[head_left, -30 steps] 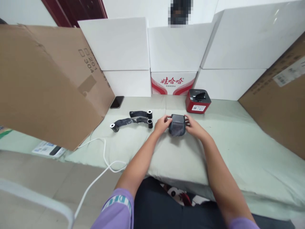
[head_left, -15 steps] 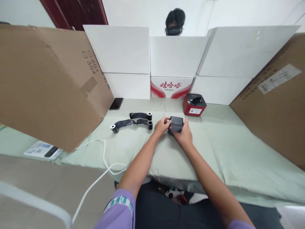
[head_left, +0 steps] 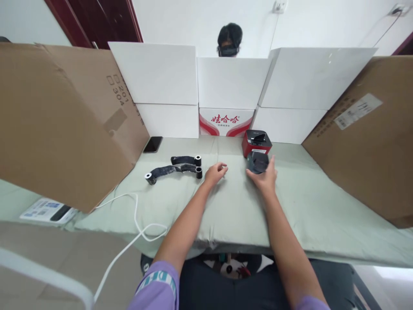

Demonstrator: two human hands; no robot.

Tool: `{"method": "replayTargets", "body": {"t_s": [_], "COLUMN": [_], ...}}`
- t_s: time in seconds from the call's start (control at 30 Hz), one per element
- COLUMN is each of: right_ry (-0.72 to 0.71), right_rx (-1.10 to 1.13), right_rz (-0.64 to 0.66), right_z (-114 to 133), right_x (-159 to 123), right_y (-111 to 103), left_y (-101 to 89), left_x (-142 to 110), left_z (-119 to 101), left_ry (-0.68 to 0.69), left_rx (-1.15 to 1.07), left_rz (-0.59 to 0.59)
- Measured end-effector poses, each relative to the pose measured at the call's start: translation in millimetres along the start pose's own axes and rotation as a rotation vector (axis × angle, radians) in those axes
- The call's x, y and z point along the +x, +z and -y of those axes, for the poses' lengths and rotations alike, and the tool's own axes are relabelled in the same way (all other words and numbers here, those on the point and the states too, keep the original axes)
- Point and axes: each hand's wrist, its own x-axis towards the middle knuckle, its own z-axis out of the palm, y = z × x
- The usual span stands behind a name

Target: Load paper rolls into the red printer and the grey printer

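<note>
My right hand (head_left: 266, 177) grips a small black box-shaped device (head_left: 258, 162), thumb on its left side and fingers on its right. Directly behind it stands a red box-shaped device with a black top (head_left: 250, 148), its lower front partly covered by the black one. My left hand (head_left: 217, 173) hovers low over the cloth with loosely bent fingers, holding nothing. To its left lie a long black ribbon (head_left: 166, 170) with a roll at each end and a shorter black ribbon (head_left: 183, 160) with a white-cored roll.
A phone (head_left: 152, 144) lies at the back left. White boxes (head_left: 167, 73) stand along the back, with large brown cartons (head_left: 74, 120) at both sides. A white cable (head_left: 137, 215) hangs over the front edge of the green cloth (head_left: 303, 193). Behind the boxes, a person's head (head_left: 229, 38) shows.
My left hand has let go of the black device. The right hand has carried it rightward and back, in front of the red device. The camera view has shifted slightly.
</note>
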Motion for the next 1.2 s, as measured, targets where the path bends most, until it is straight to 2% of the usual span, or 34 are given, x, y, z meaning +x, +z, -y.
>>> {"method": "replayTargets", "body": {"t_s": [0.03,0.13,0.23,0.3,0.53,0.73,1.07,1.13,1.2], "right_ry": [0.030,0.105,0.201,0.211,0.294,0.230,0.346,0.339,0.246], "right_rx": [-0.081,-0.202,-0.217,-0.214,-0.207,-0.109,-0.129,-0.125,-0.098], "right_rz": [-0.066,-0.116,-0.106,-0.080,-0.046,-0.118,-0.074,-0.133,-0.284], "right_z": [-11,-38,-53,-55,-49,-48,-32,-24,-12], "right_x": [8,22,26,25,26,24,22,17,10], "right_y": [-12,-41,-52,-52,-51,-52,-54,-55,-59], "left_y": [-0.1,0.0,0.4,0.7,-0.1,0.5,-1.7,-1.7,-0.5], "left_x": [0,0,0,0,0,-1,-2,-3,-4], "left_z": [0,1,2,3,2,4,1,-2,-6], "left_ry": [0.001,0.006,0.003,0.005,0.013,0.024,0.021,0.013,0.007], "left_rx": [0.001,0.015,0.020,0.013,0.011,0.000,0.028,0.034,0.046], "left_rz": [0.004,0.007,0.010,0.013,0.018,0.012,0.026,0.023,0.004]}}
